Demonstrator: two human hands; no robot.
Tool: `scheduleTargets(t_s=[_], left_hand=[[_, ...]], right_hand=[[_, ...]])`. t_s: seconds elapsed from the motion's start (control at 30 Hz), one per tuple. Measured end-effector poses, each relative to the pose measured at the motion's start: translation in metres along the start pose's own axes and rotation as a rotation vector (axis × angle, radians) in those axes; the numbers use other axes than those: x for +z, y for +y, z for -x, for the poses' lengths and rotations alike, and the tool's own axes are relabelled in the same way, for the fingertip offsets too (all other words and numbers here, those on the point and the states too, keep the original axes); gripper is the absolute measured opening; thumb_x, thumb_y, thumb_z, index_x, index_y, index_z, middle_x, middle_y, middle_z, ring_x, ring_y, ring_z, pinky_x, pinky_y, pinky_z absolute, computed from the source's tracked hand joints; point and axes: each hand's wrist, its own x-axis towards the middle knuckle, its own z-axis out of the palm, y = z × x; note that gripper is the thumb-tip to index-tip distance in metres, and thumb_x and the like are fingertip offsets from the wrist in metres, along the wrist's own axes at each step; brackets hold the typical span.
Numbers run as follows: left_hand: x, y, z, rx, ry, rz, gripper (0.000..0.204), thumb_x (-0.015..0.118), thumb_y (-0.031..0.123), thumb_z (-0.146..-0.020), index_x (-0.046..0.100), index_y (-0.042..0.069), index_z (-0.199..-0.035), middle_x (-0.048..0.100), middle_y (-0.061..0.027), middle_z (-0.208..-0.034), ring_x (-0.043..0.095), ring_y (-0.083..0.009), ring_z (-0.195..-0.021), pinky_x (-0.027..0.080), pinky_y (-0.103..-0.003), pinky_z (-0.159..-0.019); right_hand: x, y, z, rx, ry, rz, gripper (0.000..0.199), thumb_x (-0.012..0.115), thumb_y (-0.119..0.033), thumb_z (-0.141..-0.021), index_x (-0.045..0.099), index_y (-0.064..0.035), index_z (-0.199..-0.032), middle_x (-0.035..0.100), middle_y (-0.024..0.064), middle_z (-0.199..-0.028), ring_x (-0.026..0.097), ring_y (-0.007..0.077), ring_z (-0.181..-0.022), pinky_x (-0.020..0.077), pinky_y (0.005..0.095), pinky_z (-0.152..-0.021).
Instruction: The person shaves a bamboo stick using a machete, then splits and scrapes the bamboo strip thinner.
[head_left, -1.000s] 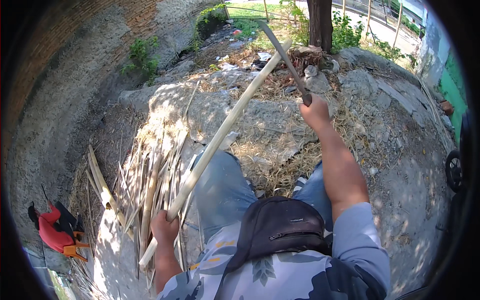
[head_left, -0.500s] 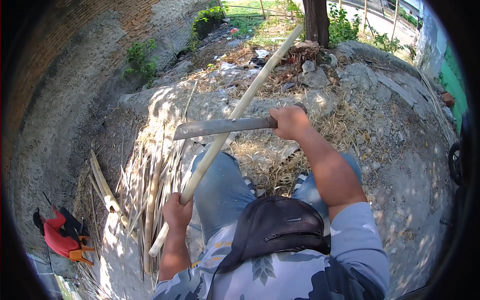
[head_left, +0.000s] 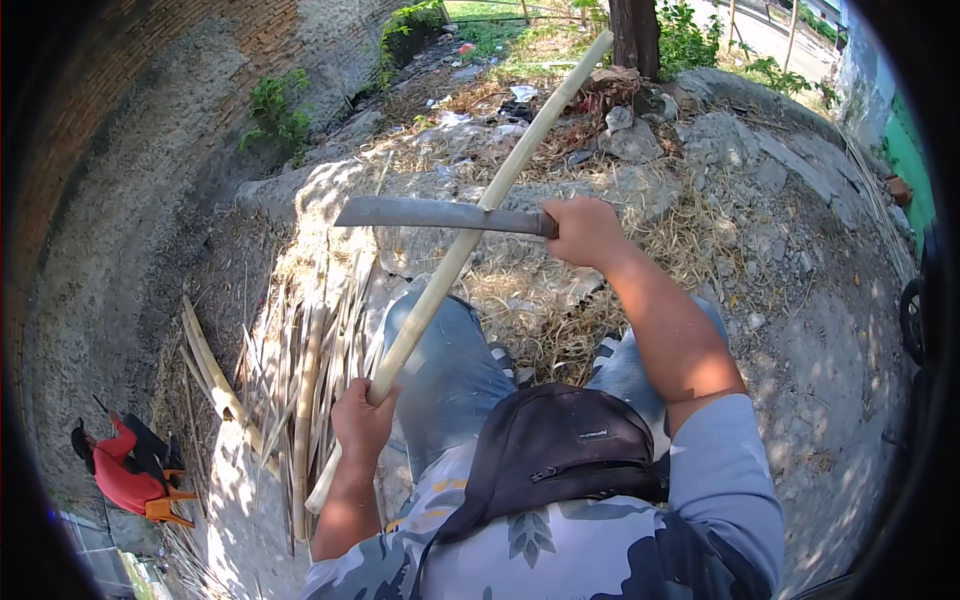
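Observation:
My left hand (head_left: 362,420) grips the lower part of a long pale cane stalk (head_left: 470,235) that slants up and to the right, away from me. A machete (head_left: 440,214) with a long grey blade is held by its handle in my right hand (head_left: 585,230). The blade lies level, pointing left, and crosses the stalk about halfway up its length. My knees in blue jeans (head_left: 445,370) are below the stalk, and a black pouch (head_left: 560,450) hangs at my chest.
A heap of stripped pale stalks and dry leaves (head_left: 300,370) lies on the ground to my left. Stones and rubble (head_left: 650,140) sit ahead near a tree trunk (head_left: 638,35). A person in red (head_left: 125,475) sits on an orange stool at the lower left.
My right hand has swung the machete down from its raised position to the stalk, the blade turning level to the left. The left hand keeps its hold.

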Motion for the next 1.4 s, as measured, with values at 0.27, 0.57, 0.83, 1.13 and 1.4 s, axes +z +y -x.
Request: scheduleTargets(t_s=[0.27,0.57,0.83,1.13,1.4], left_hand=[[0.006,0.003,0.004,-0.052,-0.109,-0.105,0.043,0.086,0.041,-0.075,0.066,0.003,-0.079,0.065,-0.0162,-0.065,0.063,-0.0353,-0.059,0.049,-0.043,-0.058],[0.0,-0.018,0.011,0.019,-0.025,-0.078,0.042,0.089,0.034,-0.073,0.062,0.003,-0.075,0.062,-0.0172,-0.064,0.061,-0.0361,-0.057,0.048,-0.043,-0.055],[-0.027,-0.058,0.035,-0.03,0.037,-0.139,0.046,0.09,0.037,-0.072,0.06,0.003,-0.078,0.062,-0.0174,-0.065,0.061,-0.0393,-0.061,0.047,-0.045,-0.056],[-0.01,-0.014,0.017,-0.119,-0.107,-0.115,0.045,0.089,0.041,-0.073,0.065,0.003,-0.078,0.064,-0.0143,-0.064,0.063,-0.0321,-0.057,0.048,-0.041,-0.055],[0.004,0.008,0.027,-0.191,-0.277,-0.047,0.051,0.081,0.051,-0.077,0.066,0.003,-0.085,0.068,-0.017,-0.07,0.069,-0.0347,-0.066,0.052,-0.044,-0.062]], right_hand=[[0.015,-0.02,0.003,-0.073,-0.006,0.043,0.014,0.069,-0.02,-0.078,0.066,-0.0137,-0.09,0.071,0.0096,-0.081,0.071,0.0344,-0.08,0.0541,0.0483,-0.075],[-0.004,-0.022,-0.006,0.03,-0.182,0.063,0.023,0.07,-0.023,-0.082,0.069,-0.0091,-0.099,0.073,0.0142,-0.092,0.071,0.0326,-0.093,0.0546,0.0464,-0.084],[0.02,0.097,-0.013,0.623,0.194,-0.367,0.03,0.069,-0.027,-0.078,0.066,-0.0023,-0.096,0.07,0.0196,-0.089,0.067,0.0377,-0.086,0.0507,0.0462,-0.079],[0.023,0.03,-0.018,0.481,0.06,-0.968,0.026,0.075,-0.026,-0.087,0.059,-0.0048,-0.085,0.057,0.0008,-0.066,0.053,0.0111,-0.056,0.0439,0.0297,-0.051],[0.02,-0.005,-0.014,0.36,0.183,-1.223,0.034,0.081,-0.033,-0.088,0.062,-0.0046,-0.091,0.056,-0.0013,-0.067,0.053,0.0081,-0.056,0.0421,0.0259,-0.052]])
